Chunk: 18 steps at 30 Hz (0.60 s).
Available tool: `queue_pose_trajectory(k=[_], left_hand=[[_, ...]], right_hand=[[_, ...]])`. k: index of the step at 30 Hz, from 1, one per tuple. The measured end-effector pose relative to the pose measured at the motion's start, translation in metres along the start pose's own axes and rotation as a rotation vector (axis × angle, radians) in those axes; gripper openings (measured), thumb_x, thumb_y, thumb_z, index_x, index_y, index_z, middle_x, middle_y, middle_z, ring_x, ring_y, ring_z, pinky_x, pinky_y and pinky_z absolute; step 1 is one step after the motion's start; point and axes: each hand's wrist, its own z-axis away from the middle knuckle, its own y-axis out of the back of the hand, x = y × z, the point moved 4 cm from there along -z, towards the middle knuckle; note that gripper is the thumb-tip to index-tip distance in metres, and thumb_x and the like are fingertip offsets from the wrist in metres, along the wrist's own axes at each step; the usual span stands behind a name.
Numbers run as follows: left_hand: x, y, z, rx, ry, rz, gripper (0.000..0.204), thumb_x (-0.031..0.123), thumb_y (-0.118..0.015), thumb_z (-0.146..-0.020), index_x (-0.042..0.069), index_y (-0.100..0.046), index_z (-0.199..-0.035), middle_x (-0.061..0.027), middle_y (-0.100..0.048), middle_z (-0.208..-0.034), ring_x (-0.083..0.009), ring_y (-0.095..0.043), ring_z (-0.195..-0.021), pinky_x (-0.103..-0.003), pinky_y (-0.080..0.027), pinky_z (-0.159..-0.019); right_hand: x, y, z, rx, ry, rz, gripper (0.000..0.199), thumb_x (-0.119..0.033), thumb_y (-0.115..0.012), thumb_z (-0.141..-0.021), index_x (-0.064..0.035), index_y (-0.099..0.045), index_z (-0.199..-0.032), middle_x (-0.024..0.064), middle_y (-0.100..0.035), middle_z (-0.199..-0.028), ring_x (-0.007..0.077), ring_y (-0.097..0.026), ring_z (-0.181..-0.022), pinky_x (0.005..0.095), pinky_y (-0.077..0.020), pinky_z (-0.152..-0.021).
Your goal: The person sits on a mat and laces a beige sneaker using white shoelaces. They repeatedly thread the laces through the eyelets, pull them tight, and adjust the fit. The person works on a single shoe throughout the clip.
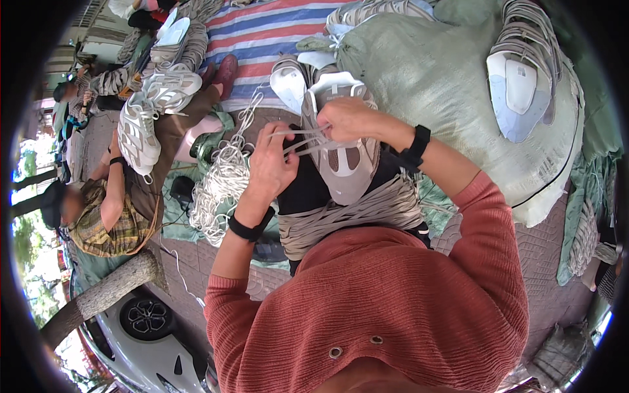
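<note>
On my lap lies a beige and grey shoe upper (350, 178), its rounded toe end pointing toward me. Several strands of pale grey shoelace (303, 139) stretch taut between my hands. My left hand (272, 160) is beside the upper, its curled fingers hooked in the lace loops. Over the upper's lacing area, my right hand (349, 120) is closed on the lace. A thick bundle of beige-grey laces (357, 211) lies across my lap, below the upper. Another upper with a white insole piece (288, 85) rests just beyond.
A heap of white cord (219, 190) sits at my left. Stuffed pale green sacks (419, 85) stand at the right, with stacked shoe uppers (524, 78) on top. A striped sheet (262, 33) lies ahead. At the left, a seated person (108, 216) handles white-grey shoes (139, 134).
</note>
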Motion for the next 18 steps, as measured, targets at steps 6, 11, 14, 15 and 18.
queue_pose_trajectory(k=[6,11,14,15,18], left_hand=[[0.022,-0.042,0.005,-0.155,0.257,0.263,0.052,0.008,-0.078,-0.076,0.002,-0.049,-0.119,-0.0172,-0.058,-0.114,-0.0351,-0.061,-0.107,-0.041,-0.052,-0.089],[0.022,-0.033,0.002,-0.057,0.226,0.06,0.054,0.008,-0.08,-0.073,0.003,-0.049,-0.117,-0.0181,-0.053,-0.126,-0.0382,-0.057,-0.113,-0.042,-0.05,-0.092],[0.02,-0.028,-0.006,-0.015,0.047,0.146,0.055,0.005,-0.08,-0.068,0.004,-0.049,-0.113,-0.017,-0.046,-0.141,-0.0385,-0.049,-0.125,-0.042,-0.046,-0.1],[0.016,-0.028,-0.009,-0.043,0.025,0.218,0.055,0.004,-0.081,-0.067,0.004,-0.049,-0.113,-0.0168,-0.045,-0.143,-0.0383,-0.047,-0.128,-0.042,-0.045,-0.101],[0.011,-0.028,-0.017,-0.123,-0.009,0.218,0.057,0.002,-0.081,-0.065,0.004,-0.049,-0.112,-0.0173,-0.046,-0.142,-0.0386,-0.046,-0.129,-0.042,-0.043,-0.103]], right_hand=[[-0.005,-0.006,-0.003,-0.034,0.056,0.105,0.015,-0.01,-0.066,-0.067,-0.0046,-0.071,-0.08,0.02,-0.067,-0.08,0.0408,-0.065,-0.085,0.0503,-0.0483,-0.071],[-0.012,-0.012,-0.004,-0.042,0.12,0.119,0.013,-0.011,-0.066,-0.067,-0.0014,-0.068,-0.076,0.0213,-0.066,-0.079,0.042,-0.064,-0.085,0.0513,-0.0479,-0.071],[-0.011,-0.012,0.0,-0.006,0.163,0.106,0.013,-0.012,-0.067,-0.07,-0.0004,-0.066,-0.074,0.0213,-0.066,-0.08,0.0425,-0.064,-0.084,0.0517,-0.048,-0.071],[-0.01,-0.013,0.002,0.007,0.172,0.089,0.013,-0.012,-0.067,-0.07,-0.0004,-0.065,-0.074,0.0214,-0.066,-0.08,0.0426,-0.064,-0.084,0.0517,-0.048,-0.072],[-0.004,-0.015,0.001,0.003,0.154,0.054,0.013,-0.011,-0.067,-0.07,-0.0012,-0.066,-0.077,0.0213,-0.065,-0.081,0.0421,-0.063,-0.082,0.0503,-0.048,-0.071]])
